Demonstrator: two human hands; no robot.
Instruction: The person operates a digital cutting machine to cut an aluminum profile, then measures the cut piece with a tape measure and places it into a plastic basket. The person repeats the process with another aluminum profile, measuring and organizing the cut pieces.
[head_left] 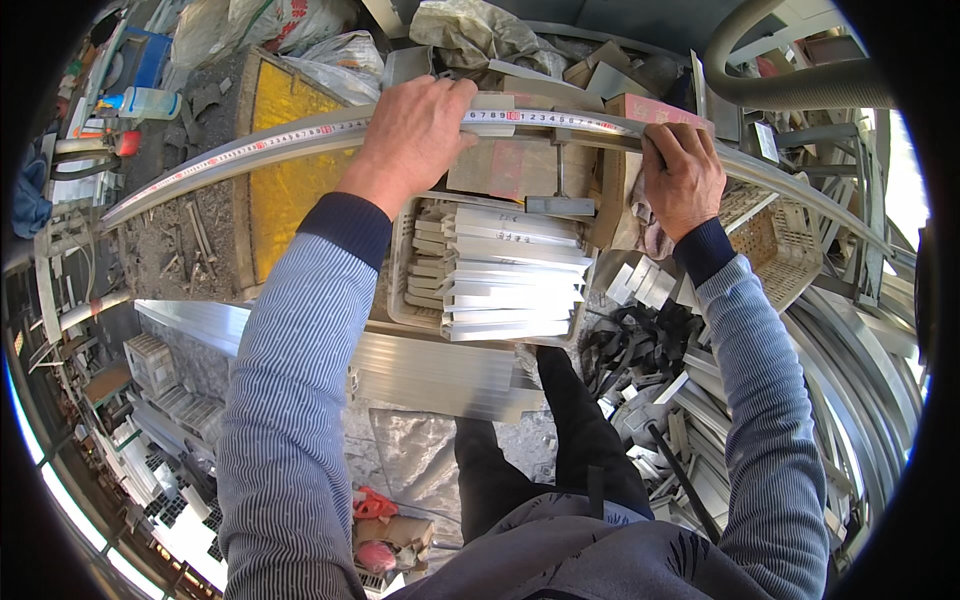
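Observation:
A long aluminium rail (570,123) with a white measuring scale on its top runs across in front of me, its ends bent down by the lens. My left hand (410,135) is closed over it left of the middle, next to a short flat metal piece (490,129) lying along the scale. Farther right, my right hand (683,175) has its fingers curled over the same rail. Between the hands, a T-shaped metal bracket (560,205) hangs below the rail. Nearer me, a plastic crate (400,255) holds a stack of cut silvery aluminium profiles (515,275).
A worn yellow panel (285,150) and a debris-strewn bench top (190,235) lie at the left. Long profiles (435,370) cross below the crate. Scrap offcuts (650,420) pile up beside my legs. A ribbed hose (800,92) curves at upper right, above another crate (775,245).

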